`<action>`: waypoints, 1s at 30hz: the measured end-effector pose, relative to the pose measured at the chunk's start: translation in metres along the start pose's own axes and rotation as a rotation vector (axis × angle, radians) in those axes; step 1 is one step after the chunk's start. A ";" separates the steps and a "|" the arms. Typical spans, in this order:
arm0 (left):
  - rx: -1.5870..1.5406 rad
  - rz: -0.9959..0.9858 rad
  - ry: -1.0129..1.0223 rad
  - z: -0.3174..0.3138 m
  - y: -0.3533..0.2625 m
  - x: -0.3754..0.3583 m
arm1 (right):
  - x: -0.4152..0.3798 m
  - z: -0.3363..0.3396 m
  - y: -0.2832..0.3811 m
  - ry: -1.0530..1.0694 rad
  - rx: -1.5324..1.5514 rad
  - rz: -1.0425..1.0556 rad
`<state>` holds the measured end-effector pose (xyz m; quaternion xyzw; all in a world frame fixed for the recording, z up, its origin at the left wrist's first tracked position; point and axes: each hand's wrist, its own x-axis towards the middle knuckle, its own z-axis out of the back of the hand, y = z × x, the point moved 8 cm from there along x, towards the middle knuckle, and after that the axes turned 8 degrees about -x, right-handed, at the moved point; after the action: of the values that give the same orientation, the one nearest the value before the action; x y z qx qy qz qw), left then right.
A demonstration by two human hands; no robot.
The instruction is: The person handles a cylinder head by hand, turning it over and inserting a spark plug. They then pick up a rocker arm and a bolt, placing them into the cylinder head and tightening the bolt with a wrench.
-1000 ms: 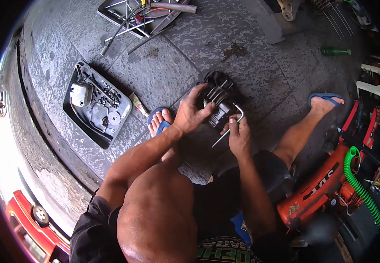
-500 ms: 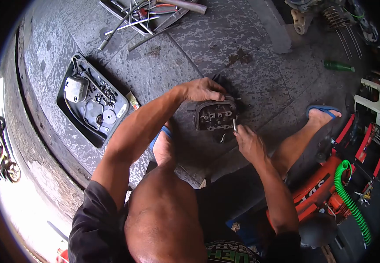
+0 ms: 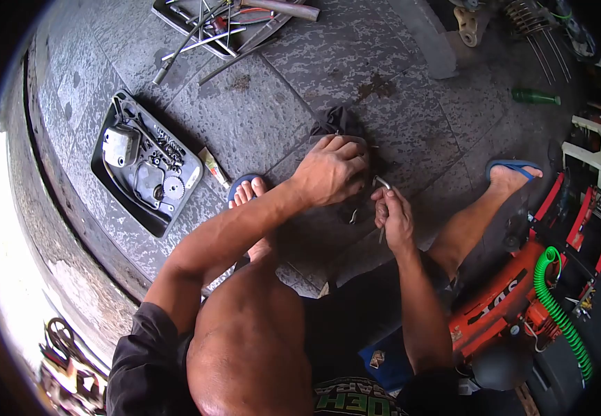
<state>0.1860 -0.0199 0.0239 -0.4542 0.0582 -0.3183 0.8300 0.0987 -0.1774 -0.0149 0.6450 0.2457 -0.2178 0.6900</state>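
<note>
My left hand (image 3: 334, 171) lies over a dark metal engine part (image 3: 349, 139) on the floor, its fingers curled over the top and hiding most of it. Whether it grips the part's edge or something smaller is hidden. Between the closed fingers of my right hand (image 3: 394, 216) is a thin bent metal tool (image 3: 382, 182), whose short bent end points at the part's right side. Behind the part a dark cloth (image 3: 337, 119) is bunched up.
To the left, a black tray (image 3: 188, 182) holds a metal cover, a gear and small parts. Tools fill another tray (image 3: 273, 26) at the top. A green bottle (image 3: 536, 96) lies upper right; a red machine (image 3: 491, 295) with a green coiled hose (image 3: 559, 308) stands lower right.
My left hand has moved from the part's top edge down across its face. My right hand has turned, and the tool's bent end now shows. The view has shifted slightly.
</note>
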 end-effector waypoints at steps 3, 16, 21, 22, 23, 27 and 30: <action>-0.001 0.018 0.000 -0.006 0.003 0.002 | 0.002 -0.007 0.004 -0.062 -0.048 0.038; -0.101 0.048 0.058 -0.003 0.016 0.010 | 0.021 -0.016 0.012 -0.118 -0.313 0.097; -0.696 0.450 0.385 -0.013 0.053 0.025 | 0.021 -0.012 0.037 -0.094 -0.668 0.051; -0.658 0.408 0.402 -0.009 0.049 0.030 | 0.023 -0.012 0.037 -0.067 -0.673 0.026; -0.655 0.411 0.396 -0.009 0.049 0.031 | 0.024 -0.012 0.037 -0.041 -0.678 0.003; -0.580 0.317 0.457 -0.010 0.044 0.037 | 0.024 -0.019 0.046 0.035 -0.771 0.026; -0.551 0.279 0.511 -0.017 0.045 0.041 | 0.020 -0.022 0.068 0.031 -0.895 0.087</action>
<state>0.2330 -0.0382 -0.0132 -0.5540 0.4069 -0.2776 0.6712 0.1549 -0.1505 0.0252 0.2957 0.2986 -0.0512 0.9059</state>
